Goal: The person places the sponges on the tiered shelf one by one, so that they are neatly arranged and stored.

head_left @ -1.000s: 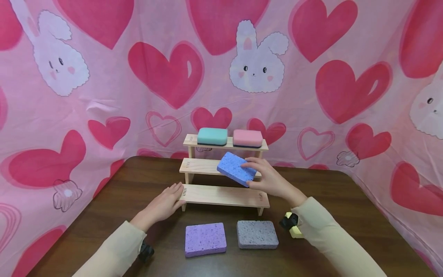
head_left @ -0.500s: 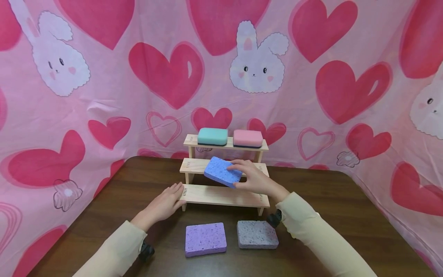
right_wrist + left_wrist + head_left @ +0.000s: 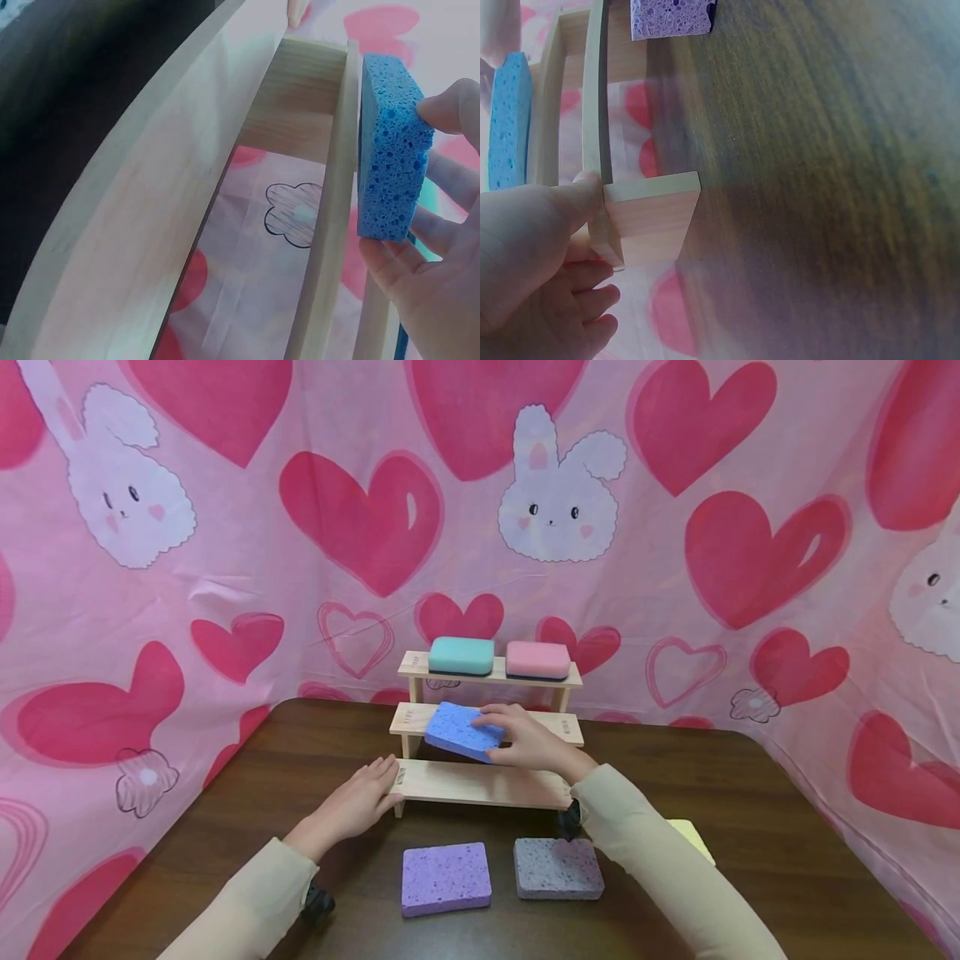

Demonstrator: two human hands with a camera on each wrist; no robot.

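My right hand (image 3: 525, 739) holds a blue porous sponge (image 3: 461, 731) by its right end, thumb and fingers on its edges. The sponge is at the left part of the middle step of a three-tier wooden stand (image 3: 480, 783); in the right wrist view the blue sponge (image 3: 391, 154) stands close against that board, and whether it touches is hard to tell. My left hand (image 3: 356, 797) grips the left end of the lowest step; in the left wrist view the thumb (image 3: 585, 196) lies on the board's edge with the fingers beyond it.
On the top step sit a teal sponge (image 3: 461, 655) and a pink sponge (image 3: 537, 658). A purple sponge (image 3: 446, 877) and a grey sponge (image 3: 557, 868) lie on the brown table before the stand. Something yellow (image 3: 692, 839) is partly hidden behind my right sleeve.
My right hand has carried the blue sponge left and slightly down along the middle step, and the sponge has become more level. The left hand stays where it was.
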